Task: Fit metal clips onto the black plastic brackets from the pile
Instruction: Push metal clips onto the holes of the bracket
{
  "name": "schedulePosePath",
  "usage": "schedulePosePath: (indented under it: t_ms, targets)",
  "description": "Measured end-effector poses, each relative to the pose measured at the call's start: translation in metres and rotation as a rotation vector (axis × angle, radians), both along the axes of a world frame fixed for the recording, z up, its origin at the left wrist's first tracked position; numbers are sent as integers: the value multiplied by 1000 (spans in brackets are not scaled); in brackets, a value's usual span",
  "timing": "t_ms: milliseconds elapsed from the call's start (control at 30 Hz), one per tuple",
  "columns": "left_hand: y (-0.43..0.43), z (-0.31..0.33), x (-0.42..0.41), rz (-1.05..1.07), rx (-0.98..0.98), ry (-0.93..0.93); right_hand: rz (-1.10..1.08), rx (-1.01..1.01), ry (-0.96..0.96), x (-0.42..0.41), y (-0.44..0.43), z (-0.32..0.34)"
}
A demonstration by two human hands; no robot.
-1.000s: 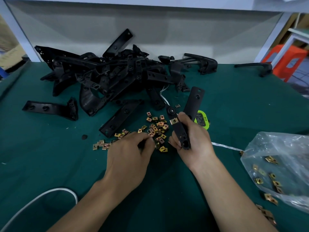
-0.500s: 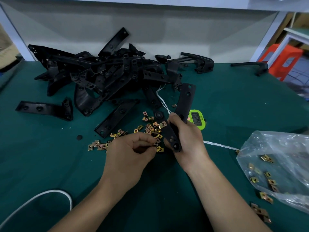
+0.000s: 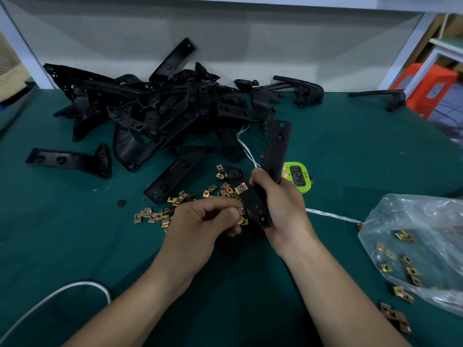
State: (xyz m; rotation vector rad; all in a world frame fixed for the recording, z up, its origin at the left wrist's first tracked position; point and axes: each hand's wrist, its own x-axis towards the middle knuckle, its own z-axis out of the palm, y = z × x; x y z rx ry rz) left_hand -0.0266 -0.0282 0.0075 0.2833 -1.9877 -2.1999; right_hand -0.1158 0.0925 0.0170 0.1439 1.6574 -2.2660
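Observation:
My right hand grips a long black plastic bracket that stands tilted above the table. A brass metal clip sits on the bracket's left edge beside my thumb. My left hand has its fingers curled, with the fingertips against the bracket's lower end. It pinches a small clip that is mostly hidden. Loose clips lie scattered on the green mat behind and under my hands. The pile of black brackets is heaped at the back left.
A single bracket lies at the left and another in front of the pile. A green timer sits behind my right hand. A clear bag of clips is at the right, a white cable at the lower left.
My left hand closed on a clip from the scatter and moved right to the bracket's lower end. My right hand kept its grip on the bracket.

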Motion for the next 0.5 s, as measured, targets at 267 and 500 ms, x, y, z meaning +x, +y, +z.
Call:
schedulePosePath:
  t_ms: [267,500]
  targets:
    - [10,5,5,18,117,-85,-47,-18,17,5,-4,1]
    - [20,11,12,79,134,-116,-170,-4,118,14,-14,-2]
